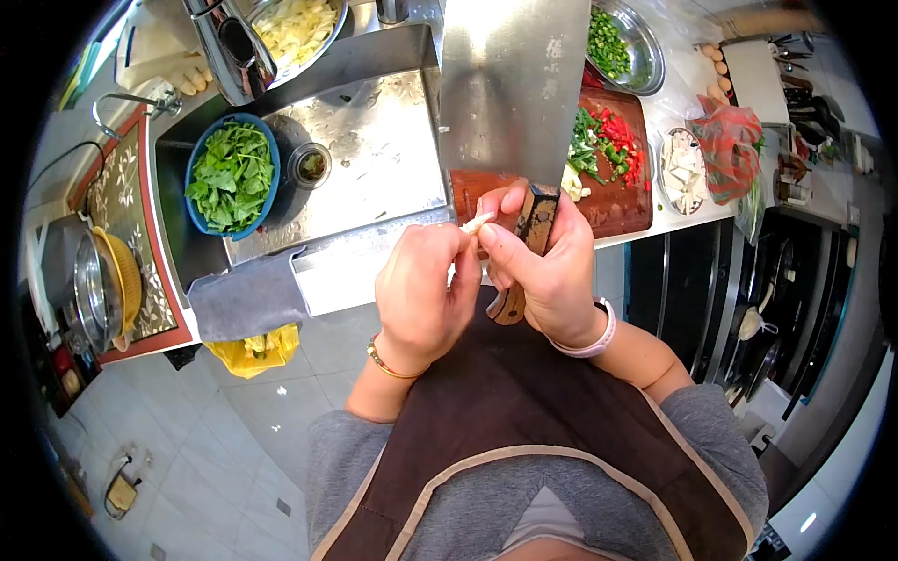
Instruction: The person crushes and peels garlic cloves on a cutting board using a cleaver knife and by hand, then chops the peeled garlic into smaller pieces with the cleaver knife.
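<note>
My right hand (564,271) is closed around the wooden handle of a cleaver (505,84), whose broad blade points up and away from me. Its thumb and fingertips also pinch a small pale piece (476,222) that looks like a garlic clove. From the other side, the closed fingers of my left hand (424,276) grip the same piece. Behind my hands lies a brown cutting board (625,213), partly covered by the blade. Chopped red pepper (621,142), cut greens (586,140) and pale, garlic-like pieces (572,184) rest on it.
Left of the board is a steel sink (374,154) with a blue bowl (273,178) of leafy greens inside. The faucet (234,51) overhangs it. A metal bowl (647,56) of chopped green bits, a dish of white slices (685,173) and a red plastic bag (728,150) stand right.
</note>
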`<control>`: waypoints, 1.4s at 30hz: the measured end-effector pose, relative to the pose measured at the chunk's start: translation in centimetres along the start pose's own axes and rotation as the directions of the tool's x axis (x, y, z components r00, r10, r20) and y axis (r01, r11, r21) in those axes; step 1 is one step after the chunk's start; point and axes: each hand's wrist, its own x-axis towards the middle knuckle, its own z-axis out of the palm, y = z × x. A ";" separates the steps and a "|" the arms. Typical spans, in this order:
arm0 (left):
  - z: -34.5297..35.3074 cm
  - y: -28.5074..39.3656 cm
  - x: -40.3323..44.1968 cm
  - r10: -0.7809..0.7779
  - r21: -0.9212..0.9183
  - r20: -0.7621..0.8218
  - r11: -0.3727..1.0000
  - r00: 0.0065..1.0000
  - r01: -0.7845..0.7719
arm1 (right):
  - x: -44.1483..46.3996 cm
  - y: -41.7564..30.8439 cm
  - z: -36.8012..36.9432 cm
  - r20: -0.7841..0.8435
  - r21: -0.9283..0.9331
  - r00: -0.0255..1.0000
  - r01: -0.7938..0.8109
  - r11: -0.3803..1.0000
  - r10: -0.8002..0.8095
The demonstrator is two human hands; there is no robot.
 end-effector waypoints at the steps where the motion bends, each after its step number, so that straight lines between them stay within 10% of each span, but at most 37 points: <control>1: -0.2 -0.1 0.0 -0.026 -0.059 0.027 0.998 0.999 0.027 | 0.0 -0.1 0.0 -0.002 0.016 0.999 -0.035 0.999 0.035; 6: -1.3 0.2 -0.5 -0.408 -0.550 0.192 0.708 0.892 0.443 | 0.3 0.2 0.0 -0.023 0.029 0.999 -0.046 0.999 0.046; 8: -1.9 0.1 0.0 -0.524 -0.760 0.396 0.273 0.754 0.589 | 0.3 0.2 0.0 -0.022 0.041 0.999 -0.048 0.998 0.049; 17: 0.1 -3.5 -0.4 -0.369 -0.719 0.695 -0.338 0.617 0.608 | 0.8 2.0 -4.5 -0.168 -0.218 0.984 0.012 0.976 -0.050; 24: 7.3 -7.1 -2.7 -0.468 -0.576 0.780 -0.275 0.416 0.770 | 3.9 7.8 -16.3 -0.366 -0.674 0.880 -0.027 0.738 -0.302; 32: 8.7 -4.6 -1.6 -0.447 -0.518 0.795 -0.150 0.409 0.842 | 1.1 2.7 -10.6 -0.261 0.060 0.957 -0.115 0.992 0.127; 38: 7.7 -2.8 -0.5 -0.411 -0.462 0.806 0.013 0.426 0.887 | 0.8 1.4 -10.0 -0.165 0.125 0.971 -0.155 0.980 0.175; 42: 7.1 -0.3 -0.4 -0.580 -0.463 0.561 0.372 0.591 0.804 | 0.6 1.0 -9.4 -0.202 0.198 0.959 -0.157 0.967 0.197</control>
